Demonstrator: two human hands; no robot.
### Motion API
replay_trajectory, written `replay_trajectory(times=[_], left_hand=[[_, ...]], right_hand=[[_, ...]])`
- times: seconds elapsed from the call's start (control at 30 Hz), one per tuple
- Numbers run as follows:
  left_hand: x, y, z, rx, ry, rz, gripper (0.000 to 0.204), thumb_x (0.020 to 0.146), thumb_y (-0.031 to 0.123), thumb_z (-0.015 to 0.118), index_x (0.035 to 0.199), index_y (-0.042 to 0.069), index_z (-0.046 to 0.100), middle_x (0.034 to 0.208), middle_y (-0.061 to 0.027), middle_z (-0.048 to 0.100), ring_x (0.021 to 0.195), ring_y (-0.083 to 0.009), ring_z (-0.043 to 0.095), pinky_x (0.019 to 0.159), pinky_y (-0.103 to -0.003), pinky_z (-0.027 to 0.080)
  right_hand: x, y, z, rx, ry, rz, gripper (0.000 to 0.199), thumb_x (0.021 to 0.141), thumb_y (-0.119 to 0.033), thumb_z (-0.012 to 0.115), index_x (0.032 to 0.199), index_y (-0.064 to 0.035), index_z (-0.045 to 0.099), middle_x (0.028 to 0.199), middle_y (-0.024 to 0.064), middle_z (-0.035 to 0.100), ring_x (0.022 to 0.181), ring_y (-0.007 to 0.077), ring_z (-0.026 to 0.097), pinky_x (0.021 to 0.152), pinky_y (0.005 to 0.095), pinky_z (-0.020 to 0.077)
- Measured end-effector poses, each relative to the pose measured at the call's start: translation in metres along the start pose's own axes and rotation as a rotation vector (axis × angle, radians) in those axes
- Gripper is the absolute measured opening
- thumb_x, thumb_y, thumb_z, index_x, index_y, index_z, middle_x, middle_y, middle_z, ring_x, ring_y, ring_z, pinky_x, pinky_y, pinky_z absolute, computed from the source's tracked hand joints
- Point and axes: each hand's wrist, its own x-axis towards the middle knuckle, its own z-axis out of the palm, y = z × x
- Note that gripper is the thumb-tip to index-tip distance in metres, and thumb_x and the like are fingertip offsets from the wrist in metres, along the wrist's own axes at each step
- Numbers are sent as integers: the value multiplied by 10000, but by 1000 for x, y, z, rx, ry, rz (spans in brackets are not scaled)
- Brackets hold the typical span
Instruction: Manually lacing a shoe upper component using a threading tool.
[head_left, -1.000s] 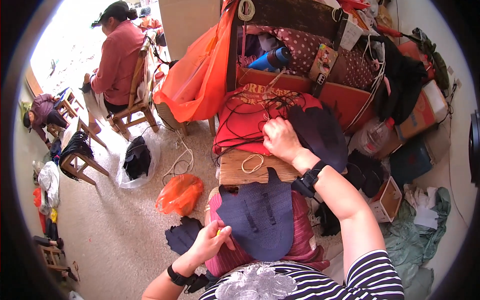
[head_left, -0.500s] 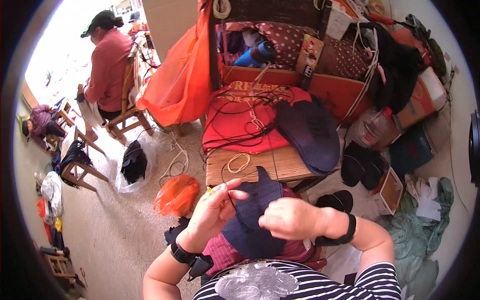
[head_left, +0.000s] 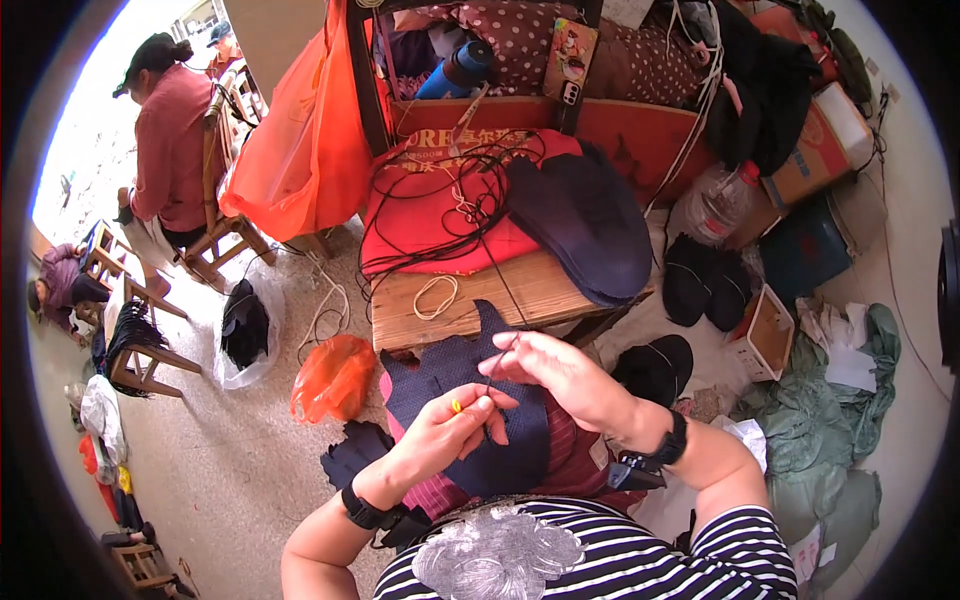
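Lying across the lap at six o'clock: a dark blue fabric piece point(head_left: 470, 400), its top edge touching the wooden table point(head_left: 540, 290). Pinching a small yellow thing point(head_left: 456, 406) against that fabric with fingers curled: the left hand point(head_left: 445, 430). Gripping a thin dark thread point(head_left: 505, 355) just above the fabric between thumb and fingertips, at about one o'clock from the left: the right hand point(head_left: 560, 375). Resting on the table at twelve o'clock: a stack of dark blue pieces point(head_left: 585, 225), a red cloth point(head_left: 430, 215). Sitting at ten o'clock: a person in a red shirt point(head_left: 170, 140).
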Motion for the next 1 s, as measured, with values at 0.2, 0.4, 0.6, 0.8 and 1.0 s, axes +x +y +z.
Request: replay_trajectory(times=[0.2,0.4,0.6,0.8,1.0], left_hand=[[4,-7,1,-21,57,-46,311,1106,266,439,1246,55,620,905,5,655,603,-7,420,549,-161,344],[8,-9,-3,-167,98,-22,317,1105,279,447,1191,38,633,868,1,596,609,-27,380,557,-183,305],[14,-13,2,-257,169,38,271,1063,175,459,1280,57,571,912,25,588,694,-32,421,615,-182,348],[16,-31,-10,-216,183,99,287,1042,119,463,1310,45,535,953,32,558,758,-46,465,676,-198,391],[18,-31,-6,-128,174,148,287,1064,129,469,1334,55,532,948,43,548,815,-42,493,734,-199,432]], right_hand=[[21,9,4,255,-49,-65,327,1098,-274,458,1272,-22,571,1118,103,693,1001,141,640,941,311,488],[19,9,32,240,219,-44,329,1096,-283,462,1244,-14,582,1067,103,687,906,122,650,797,257,522],[19,9,20,-99,104,-241,282,1098,-239,468,1171,-17,626,830,20,637,693,70,585,610,221,476],[8,0,26,-466,54,-112,298,1065,-215,524,919,-31,707,674,-38,578,600,32,516,555,218,420],[12,2,26,-612,26,-104,265,953,-172,548,783,11,638,720,124,663,664,196,652,634,345,506]])
